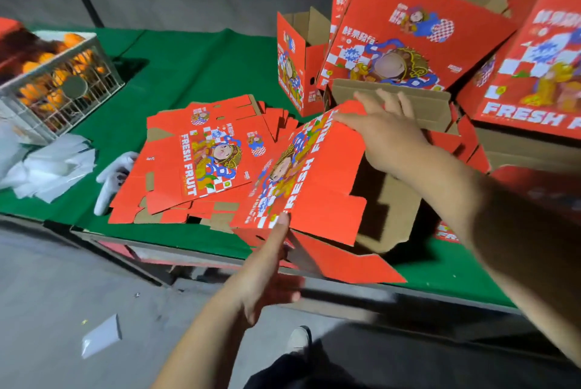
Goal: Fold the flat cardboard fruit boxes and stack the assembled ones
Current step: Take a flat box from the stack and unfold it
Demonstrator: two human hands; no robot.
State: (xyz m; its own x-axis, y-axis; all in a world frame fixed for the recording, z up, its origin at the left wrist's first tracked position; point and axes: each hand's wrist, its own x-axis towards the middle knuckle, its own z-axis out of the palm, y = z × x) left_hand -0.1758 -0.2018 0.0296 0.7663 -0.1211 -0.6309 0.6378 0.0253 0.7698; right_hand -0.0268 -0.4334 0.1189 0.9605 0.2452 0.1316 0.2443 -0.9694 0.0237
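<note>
A red cardboard fruit box, half opened, hangs over the front edge of the green table. My right hand grips its far top edge, fingers over the brown inner flap. My left hand holds its near lower corner, thumb on the printed face. A pile of flat red boxes lies on the table to the left. Assembled red boxes are stacked at the right, leaning, and one open box stands upright behind the pile.
A white wire crate of oranges sits at the far left, with white plastic bags beside it. A white scrap lies on the grey floor. A shoe shows below the table edge.
</note>
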